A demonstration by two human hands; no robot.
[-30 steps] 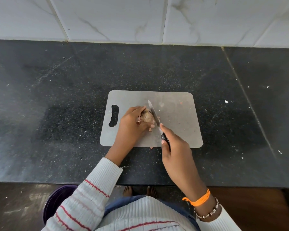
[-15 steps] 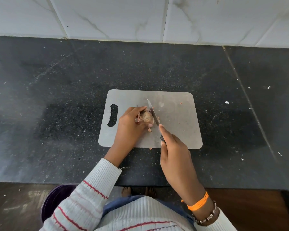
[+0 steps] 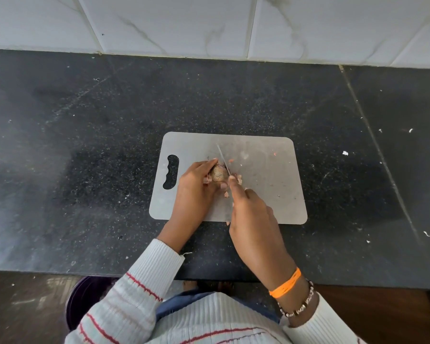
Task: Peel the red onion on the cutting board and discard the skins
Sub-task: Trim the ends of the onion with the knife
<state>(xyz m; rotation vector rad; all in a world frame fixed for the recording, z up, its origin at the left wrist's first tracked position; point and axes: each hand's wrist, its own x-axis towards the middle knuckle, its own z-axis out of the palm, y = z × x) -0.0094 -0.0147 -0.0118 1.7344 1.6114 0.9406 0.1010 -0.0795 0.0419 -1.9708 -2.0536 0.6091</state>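
left hand point(image 3: 196, 181) fingers curl round the red onion point(image 3: 217, 174) mid cutting board point(image 3: 271, 189); right hand point(image 3: 252, 214) fingers grip the knife point(image 3: 223, 158), blade against the onion's right side.

You are getting soft, even daylight on the white wall tiles point(image 3: 308, 26), while the dark worktop point(image 3: 85, 145) is showing a dull sheen at left (no hard glare). Wide-angle bending is curving the edges; the striped sleeve point(image 3: 124, 309) is blurring slightly.

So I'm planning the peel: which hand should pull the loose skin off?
Probably the left hand: it already grips the onion, fingertips at the skin. The right hand holds the knife.
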